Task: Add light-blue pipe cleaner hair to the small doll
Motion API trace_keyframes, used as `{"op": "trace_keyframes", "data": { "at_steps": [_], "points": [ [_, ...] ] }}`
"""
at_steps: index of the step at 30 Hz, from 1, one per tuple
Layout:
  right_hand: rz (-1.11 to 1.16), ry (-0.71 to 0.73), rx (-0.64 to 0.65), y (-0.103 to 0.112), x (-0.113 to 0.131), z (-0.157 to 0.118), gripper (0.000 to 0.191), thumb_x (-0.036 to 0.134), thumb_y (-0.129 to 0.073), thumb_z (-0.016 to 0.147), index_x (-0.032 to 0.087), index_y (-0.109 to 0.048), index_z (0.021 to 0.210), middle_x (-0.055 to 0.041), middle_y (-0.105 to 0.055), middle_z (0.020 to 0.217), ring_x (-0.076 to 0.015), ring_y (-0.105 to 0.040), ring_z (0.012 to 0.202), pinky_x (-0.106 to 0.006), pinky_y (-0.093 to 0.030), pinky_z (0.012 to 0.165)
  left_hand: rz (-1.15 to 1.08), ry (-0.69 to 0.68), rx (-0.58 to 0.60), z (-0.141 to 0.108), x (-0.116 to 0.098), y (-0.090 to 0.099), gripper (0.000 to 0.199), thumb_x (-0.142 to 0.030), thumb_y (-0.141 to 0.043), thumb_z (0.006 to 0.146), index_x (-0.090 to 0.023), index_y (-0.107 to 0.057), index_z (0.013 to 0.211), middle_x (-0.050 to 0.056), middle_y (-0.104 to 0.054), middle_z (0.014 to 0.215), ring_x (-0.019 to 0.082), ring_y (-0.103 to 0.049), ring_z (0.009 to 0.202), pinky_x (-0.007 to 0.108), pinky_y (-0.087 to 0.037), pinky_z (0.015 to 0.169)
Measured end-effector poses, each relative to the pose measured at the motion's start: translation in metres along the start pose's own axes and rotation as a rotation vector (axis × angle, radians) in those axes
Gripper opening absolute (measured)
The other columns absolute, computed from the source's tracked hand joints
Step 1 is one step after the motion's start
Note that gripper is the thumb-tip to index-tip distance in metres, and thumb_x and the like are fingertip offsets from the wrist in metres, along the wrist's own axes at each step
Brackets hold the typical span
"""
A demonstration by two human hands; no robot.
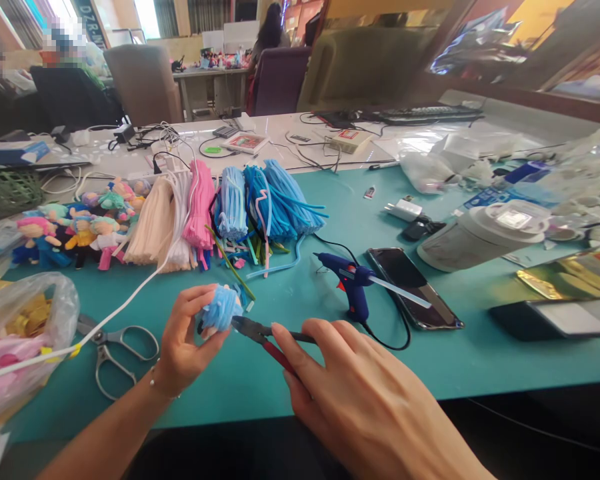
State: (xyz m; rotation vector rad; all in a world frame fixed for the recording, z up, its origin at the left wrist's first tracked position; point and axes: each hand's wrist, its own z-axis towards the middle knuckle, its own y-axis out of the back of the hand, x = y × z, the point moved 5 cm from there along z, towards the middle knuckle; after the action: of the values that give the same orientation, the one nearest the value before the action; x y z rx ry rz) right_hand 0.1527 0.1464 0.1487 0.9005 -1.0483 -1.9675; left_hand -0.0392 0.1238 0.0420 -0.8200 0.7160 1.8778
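My left hand point(187, 340) is closed around a small bundle wound in light blue fuzzy stems point(221, 308), held above the green mat point(240, 393). In my right hand point(350, 380) are pliers point(275, 350) with red and black handles. Their dark jaws touch the right side of the blue bundle; whether they pinch anything is too small to tell. Behind the hands stand bundles of fuzzy stems in cream, white, pink point(199, 207) and blue point(233, 200).
A blue glue gun point(350, 280) with a glue stick lies beside a phone point(415, 287). Scissors point(115, 350) and a plastic bag point(55, 313) are at left, near small dolls point(80, 233). A lidded cup point(480, 233) stands right. A white cable point(130, 297) crosses the left side.
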Motion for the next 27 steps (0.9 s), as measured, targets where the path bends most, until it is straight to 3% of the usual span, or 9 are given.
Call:
{"op": "trace_keyframes", "data": {
  "at_steps": [6, 9, 14, 18, 23, 27],
  "points": [
    [0.032, -0.035, 0.016, -0.003, -0.004, 0.004, 0.028, 0.011, -0.055, 0.083, 0.014, -0.071, 0.106, -0.0078, -0.065, 0.077, -0.0206, -0.057, 0.064, -0.032, -0.044, 0.053, -0.069, 0.066, -0.065, 0.003, 0.003, 0.0, 0.054, -0.006, -0.076, 0.078, -0.031, -0.064, 0.125, 0.008, -0.062, 0.123, 0.024, -0.062, 0.119, 0.035, -0.055, 0.097],
    [0.113, -0.097, 0.033, -0.001, -0.012, 0.001, 0.028, 0.016, -0.053, 0.09, 0.015, -0.068, 0.114, -0.0077, -0.065, 0.082, -0.0214, -0.062, 0.068, -0.032, -0.049, 0.056, -0.188, 0.215, -0.145, 0.004, 0.008, -0.001, 0.05, -0.01, -0.08, 0.075, -0.03, -0.067, 0.118, 0.005, -0.065, 0.117, 0.021, -0.066, 0.11, 0.032, -0.056, 0.094],
    [0.223, -0.157, 0.008, -0.004, -0.028, -0.013, 0.032, 0.023, -0.04, 0.101, 0.017, -0.065, 0.122, -0.0085, -0.066, 0.092, -0.0191, -0.065, 0.069, -0.031, -0.052, 0.057, -0.424, 0.5, -0.201, 0.005, 0.018, -0.005, 0.053, -0.017, -0.083, 0.071, -0.028, -0.062, 0.119, 0.003, -0.069, 0.106, 0.014, -0.068, 0.076, 0.025, -0.057, 0.063],
    [0.196, -0.236, 0.055, -0.031, -0.041, -0.027, 0.034, 0.028, -0.041, 0.102, 0.014, -0.064, 0.124, -0.0091, -0.065, 0.093, -0.0206, -0.067, 0.071, -0.032, -0.053, 0.058, -0.551, 0.64, -0.19, 0.011, 0.02, -0.01, 0.04, -0.024, -0.082, 0.07, -0.023, -0.065, 0.106, -0.003, -0.065, 0.077, 0.009, -0.055, 0.048, 0.028, -0.053, 0.053],
    [0.055, -0.38, 0.172, -0.081, -0.048, -0.044, 0.032, 0.025, -0.05, 0.097, 0.012, -0.067, 0.121, -0.0085, -0.06, 0.082, -0.0244, -0.064, 0.07, -0.035, -0.051, 0.06, -0.516, 0.68, -0.259, 0.013, 0.022, -0.006, 0.039, -0.025, -0.085, 0.065, -0.02, -0.064, 0.097, -0.002, -0.064, 0.077, 0.013, -0.06, 0.06, 0.027, -0.052, 0.057],
    [-0.006, -0.46, 0.242, -0.112, -0.046, -0.052, 0.032, 0.022, -0.052, 0.095, 0.015, -0.068, 0.122, -0.0111, -0.062, 0.088, -0.0259, -0.062, 0.075, -0.036, -0.051, 0.065, -0.425, 0.575, -0.143, 0.008, 0.024, -0.005, 0.038, -0.022, -0.084, 0.069, -0.021, -0.064, 0.102, 0.001, -0.065, 0.088, 0.014, -0.062, 0.068, 0.027, -0.053, 0.06]
  ]
}}
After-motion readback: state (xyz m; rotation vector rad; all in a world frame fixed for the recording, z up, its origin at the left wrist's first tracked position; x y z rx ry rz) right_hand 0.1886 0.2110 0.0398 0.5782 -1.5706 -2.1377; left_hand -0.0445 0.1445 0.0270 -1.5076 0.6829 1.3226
